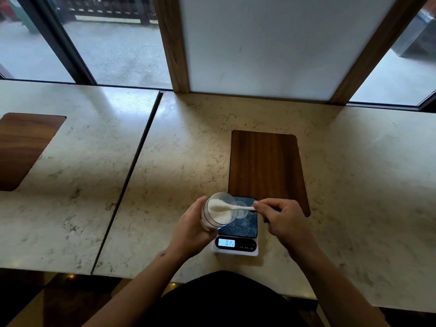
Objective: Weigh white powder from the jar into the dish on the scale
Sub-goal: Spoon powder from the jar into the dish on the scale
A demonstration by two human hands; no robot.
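My left hand (188,230) grips a clear jar (218,211) of white powder, tilted toward the right over the left edge of the scale (236,234). My right hand (280,218) pinches the handle of a white spoon (226,207), whose bowl sits inside the jar's mouth, heaped with powder. A small clear dish (245,212) rests on the scale's dark platform, partly hidden behind the spoon and jar. The scale's lit display (226,243) shows digits too blurred to read surely.
The scale stands on a marble counter (179,161) near its front edge. A dark wooden inlay (266,166) lies just behind the scale, another (21,147) far left. A seam (134,166) splits the counter. Windows and a white panel (259,43) stand behind.
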